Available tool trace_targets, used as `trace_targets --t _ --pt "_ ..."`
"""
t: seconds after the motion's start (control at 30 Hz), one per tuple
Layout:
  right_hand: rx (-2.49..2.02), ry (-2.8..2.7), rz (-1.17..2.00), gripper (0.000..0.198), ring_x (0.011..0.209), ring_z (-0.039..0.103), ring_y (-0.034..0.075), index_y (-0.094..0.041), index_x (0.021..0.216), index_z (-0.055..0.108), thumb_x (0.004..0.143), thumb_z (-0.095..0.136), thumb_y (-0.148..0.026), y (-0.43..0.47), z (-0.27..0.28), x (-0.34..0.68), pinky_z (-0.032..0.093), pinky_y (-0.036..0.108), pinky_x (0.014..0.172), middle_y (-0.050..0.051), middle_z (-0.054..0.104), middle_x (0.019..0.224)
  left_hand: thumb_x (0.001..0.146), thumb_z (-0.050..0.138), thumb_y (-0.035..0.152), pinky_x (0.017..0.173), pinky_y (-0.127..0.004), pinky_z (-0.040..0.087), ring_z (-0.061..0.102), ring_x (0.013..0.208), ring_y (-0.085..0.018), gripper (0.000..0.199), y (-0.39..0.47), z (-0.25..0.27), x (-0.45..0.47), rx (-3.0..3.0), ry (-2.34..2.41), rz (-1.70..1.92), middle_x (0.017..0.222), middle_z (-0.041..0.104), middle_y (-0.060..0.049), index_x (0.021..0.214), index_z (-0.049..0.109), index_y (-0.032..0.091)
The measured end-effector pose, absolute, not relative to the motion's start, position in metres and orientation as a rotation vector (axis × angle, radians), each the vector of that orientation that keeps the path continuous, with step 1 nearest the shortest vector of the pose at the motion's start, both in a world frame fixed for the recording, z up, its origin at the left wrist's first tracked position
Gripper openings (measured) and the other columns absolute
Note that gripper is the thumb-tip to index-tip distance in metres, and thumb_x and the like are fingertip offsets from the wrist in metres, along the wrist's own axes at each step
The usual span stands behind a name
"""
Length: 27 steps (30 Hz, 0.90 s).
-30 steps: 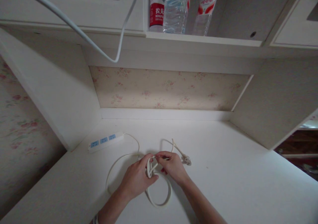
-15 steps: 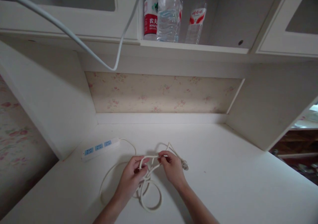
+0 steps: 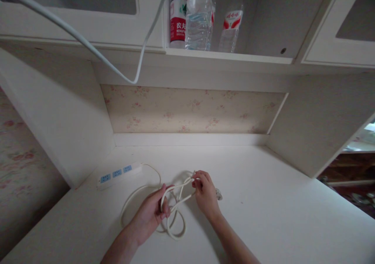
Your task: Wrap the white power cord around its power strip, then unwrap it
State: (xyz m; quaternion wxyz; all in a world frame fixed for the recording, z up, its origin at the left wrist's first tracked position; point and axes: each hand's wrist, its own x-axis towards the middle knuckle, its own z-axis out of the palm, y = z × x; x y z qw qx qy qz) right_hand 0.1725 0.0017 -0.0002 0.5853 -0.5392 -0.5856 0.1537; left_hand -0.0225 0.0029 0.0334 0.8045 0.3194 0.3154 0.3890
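A cream power cord lies in loops on the white counter, with part of it lifted between my hands. My left hand is closed round a loop of the cord, thumb and fingers curved about it. My right hand pinches the cord a little further right and farther back. Close behind my right hand the cord's plug shows in part. The cord's other end runs to a white power strip with blue sockets, at the back left.
Above the counter hangs a white cabinet shelf holding several plastic bottles. A thick white cable droops in front of the upper left cabinet. Side panels stand left and right.
My hands have drawn slightly apart, the left one to the left and down, the right one to the right. The lifted loop is wider, and the lower loop on the counter has shrunk.
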Motion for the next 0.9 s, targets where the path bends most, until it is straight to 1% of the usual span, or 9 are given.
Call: trace_targets --t 0.07,0.17,0.27,0.4,0.5,0.67,0.77,0.83,0.9 --pt "-1.259 -1.378 0.344 0.023 0.066 0.055 0.014 -0.019 0.09 0.06 0.089 0.037 -0.018 0.002 -0.001 0.172 0.05 0.031 0.062 0.009 0.054 0.1 0.078 0.064 0.038 0.048 -0.02 0.038 0.041 0.04 -0.004 0.035 0.004 0.033 -0.025 0.713 0.703 0.81 0.05 0.053 0.004 0.104 0.065 0.014" --pt "-1.262 -1.394 0.32 0.023 0.074 0.057 0.016 -0.019 0.091 0.06 0.087 0.038 -0.015 0.004 -0.005 0.173 0.051 0.031 0.066 0.01 0.055 0.101 0.075 0.068 0.028 0.051 -0.019 0.041 0.048 0.047 -0.004 0.029 0.004 0.035 -0.028 0.736 0.718 0.801 0.082 0.068 -0.006 0.1 0.067 0.013" --pt "-1.28 -1.417 0.301 0.025 0.086 0.058 0.019 -0.019 0.095 0.06 0.085 0.039 -0.013 0.006 -0.01 0.176 0.051 0.032 0.072 0.011 0.055 0.106 0.075 0.068 0.022 0.055 -0.02 0.044 0.055 0.059 -0.007 0.027 0.001 0.037 -0.028 0.777 0.694 0.793 0.106 0.065 -0.011 0.101 0.068 0.015" --pt "-1.297 -1.462 0.278 0.031 0.097 0.057 0.02 -0.02 0.103 0.06 0.082 0.04 -0.01 0.008 -0.016 0.177 0.05 0.033 0.078 0.011 0.055 0.113 0.077 0.066 0.022 0.061 -0.022 0.045 0.056 0.064 -0.008 0.033 -0.004 0.037 -0.028 0.802 0.616 0.733 0.12 0.058 -0.01 0.11 0.065 0.02" --pt "-1.299 -1.475 0.295 0.04 0.088 0.059 0.018 -0.02 0.11 0.06 0.079 0.039 -0.007 0.008 -0.019 0.178 0.052 0.032 0.075 0.011 0.054 0.12 0.075 0.068 0.019 0.066 -0.022 0.043 0.056 0.068 -0.009 0.034 -0.006 0.036 -0.028 0.867 0.533 0.694 0.116 0.058 -0.01 0.109 0.065 0.019" --pt "-1.332 -1.463 0.379 0.055 0.069 0.058 0.012 -0.022 0.124 0.054 0.074 0.037 -0.005 0.008 -0.018 0.182 0.054 0.028 0.061 0.01 0.048 0.13 0.069 0.073 0.02 0.062 -0.021 0.037 0.055 0.067 -0.011 0.028 -0.009 0.039 -0.033 1.063 0.46 0.606 0.08 0.062 -0.004 0.096 0.068 0.017" --pt "-1.399 -1.432 0.367 0.053 0.065 0.057 0.014 -0.018 0.12 0.057 0.072 0.038 -0.007 0.008 -0.016 0.184 0.052 0.028 0.057 0.011 0.059 0.115 0.065 0.074 0.021 0.059 -0.021 0.035 0.053 0.065 -0.012 0.017 -0.01 0.042 -0.038 1.199 0.469 0.468 0.071 0.062 -0.003 0.08 0.07 0.016" --pt "-1.45 -1.42 0.339 0.048 0.066 0.059 0.015 -0.016 0.115 0.06 0.073 0.039 -0.009 0.008 -0.013 0.186 0.052 0.03 0.063 0.009 0.066 0.098 0.063 0.074 0.022 0.059 -0.022 0.036 0.052 0.064 -0.013 0.012 -0.01 0.042 -0.04 1.33 0.491 0.414 0.069 0.063 -0.002 0.074 0.072 0.017" --pt "-1.506 -1.397 0.328 0.043 0.073 0.062 0.017 -0.016 0.112 0.062 0.076 0.04 -0.013 0.008 -0.01 0.189 0.051 0.032 0.071 0.008 0.068 0.092 0.064 0.072 0.021 0.061 -0.025 0.039 0.053 0.065 -0.014 0.006 -0.009 0.039 -0.039 1.518 0.503 0.418 0.064 0.062 -0.002 0.069 0.073 0.018"
